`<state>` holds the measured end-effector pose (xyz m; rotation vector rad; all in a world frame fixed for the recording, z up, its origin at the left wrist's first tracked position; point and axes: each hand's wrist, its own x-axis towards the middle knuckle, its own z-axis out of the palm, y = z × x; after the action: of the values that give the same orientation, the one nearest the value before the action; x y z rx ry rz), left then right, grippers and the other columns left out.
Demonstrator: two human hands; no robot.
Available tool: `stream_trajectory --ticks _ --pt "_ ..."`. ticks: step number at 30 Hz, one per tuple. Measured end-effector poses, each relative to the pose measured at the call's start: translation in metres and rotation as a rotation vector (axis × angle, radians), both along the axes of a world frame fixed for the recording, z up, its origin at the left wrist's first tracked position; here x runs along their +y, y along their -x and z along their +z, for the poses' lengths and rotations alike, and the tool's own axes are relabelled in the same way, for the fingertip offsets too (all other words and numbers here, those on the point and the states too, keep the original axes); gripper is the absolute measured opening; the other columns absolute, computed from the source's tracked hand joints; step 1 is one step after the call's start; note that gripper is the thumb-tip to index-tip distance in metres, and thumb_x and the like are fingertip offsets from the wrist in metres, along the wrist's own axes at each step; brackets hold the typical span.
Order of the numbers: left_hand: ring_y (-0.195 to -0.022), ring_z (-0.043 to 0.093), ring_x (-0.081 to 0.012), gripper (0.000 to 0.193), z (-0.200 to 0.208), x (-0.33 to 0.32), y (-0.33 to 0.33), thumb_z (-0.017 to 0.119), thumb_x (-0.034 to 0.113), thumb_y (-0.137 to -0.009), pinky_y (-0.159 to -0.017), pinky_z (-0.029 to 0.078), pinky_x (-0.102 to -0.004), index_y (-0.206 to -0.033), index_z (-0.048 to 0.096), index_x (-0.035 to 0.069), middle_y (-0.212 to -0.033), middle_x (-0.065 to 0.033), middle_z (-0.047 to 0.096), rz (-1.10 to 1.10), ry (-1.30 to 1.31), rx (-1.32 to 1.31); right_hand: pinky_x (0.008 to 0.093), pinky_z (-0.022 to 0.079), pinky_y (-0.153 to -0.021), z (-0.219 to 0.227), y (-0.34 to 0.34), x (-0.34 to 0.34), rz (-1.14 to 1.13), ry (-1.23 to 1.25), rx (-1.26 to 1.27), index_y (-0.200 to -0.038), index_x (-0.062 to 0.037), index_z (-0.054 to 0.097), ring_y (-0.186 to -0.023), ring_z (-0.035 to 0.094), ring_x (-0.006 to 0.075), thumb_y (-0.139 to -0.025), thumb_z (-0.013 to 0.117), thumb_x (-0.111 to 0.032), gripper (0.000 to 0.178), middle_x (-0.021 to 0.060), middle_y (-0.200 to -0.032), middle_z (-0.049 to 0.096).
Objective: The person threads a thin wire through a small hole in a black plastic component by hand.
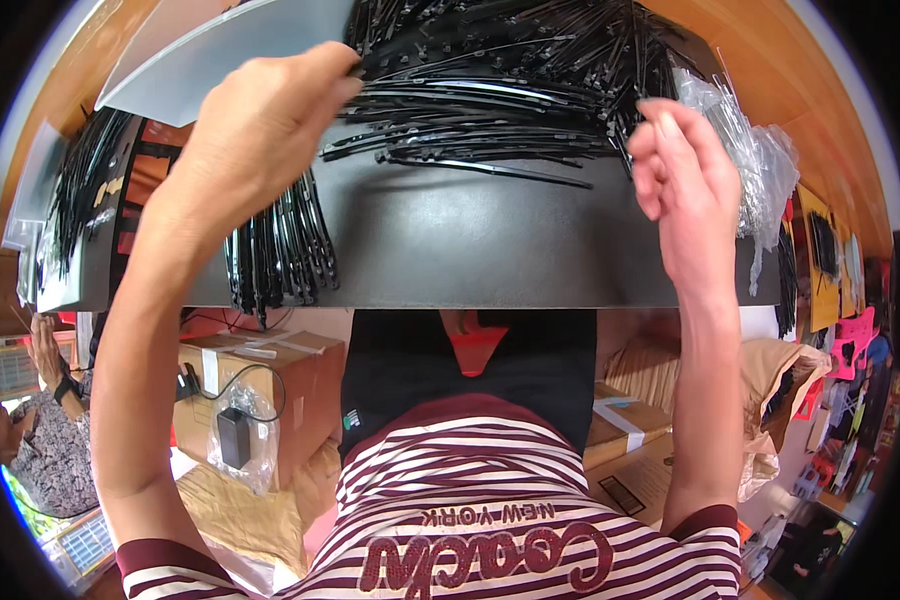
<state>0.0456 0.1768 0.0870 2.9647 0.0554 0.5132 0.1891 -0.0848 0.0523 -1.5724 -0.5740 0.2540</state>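
Many black cable ties point(470, 100) lie in a loose heap across the far part of the dark table point(450, 240). At the heap's left edge is my left hand point(260, 125), its fingers closed in a pinch; a small dark bit shows at the fingertips, too little to name. My right hand point(685, 175) is raised at the heap's right end, slightly blurred, with thumb and forefinger pressed together and the other fingers curled. Whatever it pinches is hidden. A bundle of black cable ties point(280, 245) hangs over the table's front edge, below my left forearm.
Clear plastic bags point(760, 170) lie to the right of the heap. A translucent sheet point(210, 60) stands at the back left, and more black ties point(80, 185) are at far left. Under the table edge is a cardboard box point(300, 400). Another person point(50, 430) sits at left.
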Motion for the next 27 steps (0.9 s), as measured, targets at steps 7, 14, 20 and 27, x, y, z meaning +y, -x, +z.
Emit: stream_trajectory --ticks 7,14,20,27 --pt "-0.042 0.032 0.0012 0.026 0.026 -0.008 0.010 0.051 0.032 -0.093 -0.036 0.021 -0.0148 -0.089 0.059 0.007 -0.061 0.0044 0.048 0.262 0.930 0.119 0.0220 0.042 -0.057 -0.008 0.058 0.026 0.437 0.111 0.199 -0.099 -0.0003 0.059 -0.067 0.054 0.0065 -0.092 0.053 -0.026 0.027 0.0013 -0.072 0.058" --pt "-0.040 0.049 -0.0093 0.030 0.001 -0.060 0.019 0.047 0.030 -0.094 -0.034 0.035 -0.0191 -0.088 0.057 0.002 -0.062 -0.0064 0.059 0.236 1.459 0.381 0.0165 0.031 -0.040 -0.009 0.062 0.069 0.353 -0.294 0.550 -0.090 -0.0035 0.057 -0.047 0.044 0.0044 -0.095 0.050 -0.025 0.023 0.0017 -0.063 0.055" --pt "-0.049 0.061 -0.0160 0.030 -0.025 -0.058 0.013 0.048 0.029 -0.094 -0.044 0.050 -0.0245 -0.092 0.056 0.000 -0.067 -0.0118 0.062 0.195 1.723 0.432 0.0167 0.031 -0.039 -0.013 0.040 0.055 0.403 -0.061 0.527 -0.086 -0.0033 0.057 -0.047 0.044 0.0043 -0.093 0.053 -0.030 0.028 0.0022 -0.061 0.054" --pt "-0.055 0.064 -0.0182 0.031 -0.030 -0.083 0.005 0.050 0.029 -0.092 -0.048 0.053 -0.0278 -0.096 0.056 0.000 -0.070 -0.0118 0.063 0.181 1.800 0.485 0.0192 0.039 -0.043 -0.011 0.035 0.043 0.393 0.090 0.297 -0.076 0.0001 0.057 -0.048 0.048 0.0053 -0.090 0.055 -0.027 0.031 0.0054 -0.063 0.059"
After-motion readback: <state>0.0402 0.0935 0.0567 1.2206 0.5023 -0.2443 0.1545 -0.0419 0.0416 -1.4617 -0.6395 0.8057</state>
